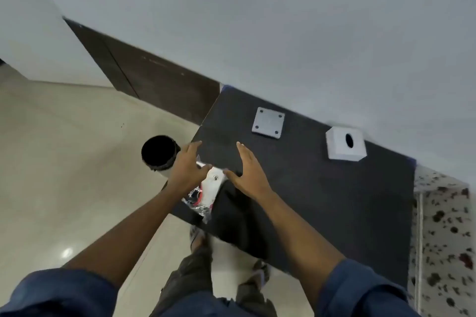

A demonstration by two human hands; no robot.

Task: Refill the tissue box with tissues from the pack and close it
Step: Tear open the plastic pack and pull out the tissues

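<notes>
**Both hands at the tissue pack, box and lid waiting across the bench**

I'm looking down over a dark bench (322, 201) set against a pale wall. My left hand (186, 172) sits at the near-left edge of the bench, on top of the tissue pack (210, 189); its fingers (192, 149) are loosely curled over the pack's white end, though I cannot tell how firmly they grip it. The pack lies at the bench's left edge, its crinkled clear wrapper with red print showing below my hand. My right hand (247, 175) hovers just beside the pack, palm down, fingers (242, 152) straight and spread, the thumb reaching toward the pack's white end; it holds nothing.

The white tissue box (345, 145) stands well apart at the far right of the bench, near the wall, its oval slot facing up. Its flat white lid (268, 123), with four corner holes, lies separately to the left of the box. A black-lined bin (159, 153) stands on the floor, just left of the bench.
</notes>
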